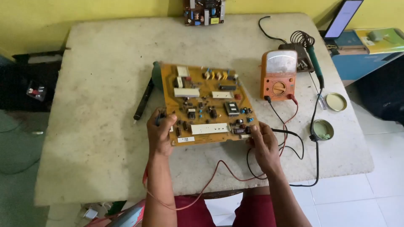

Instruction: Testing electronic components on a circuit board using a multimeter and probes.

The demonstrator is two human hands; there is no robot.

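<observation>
Both hands grasp the orange circuit board [206, 105] over the tabletop [105, 84]: left hand [160, 134] fingers clenched on near-left corner, possibly holding something dark too; right hand [263, 143] on near-right corner. Orange multimeter [278, 75] just beside.

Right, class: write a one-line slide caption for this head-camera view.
Both hands, left and right, grip a circuit board beside an orange multimeter.

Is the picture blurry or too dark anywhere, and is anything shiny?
Head view: even daylight, mostly sharp; the circuit board shows clearly between the left hand and right hand; the meter window glares pale; the room's left edge is dim and soft.
</observation>
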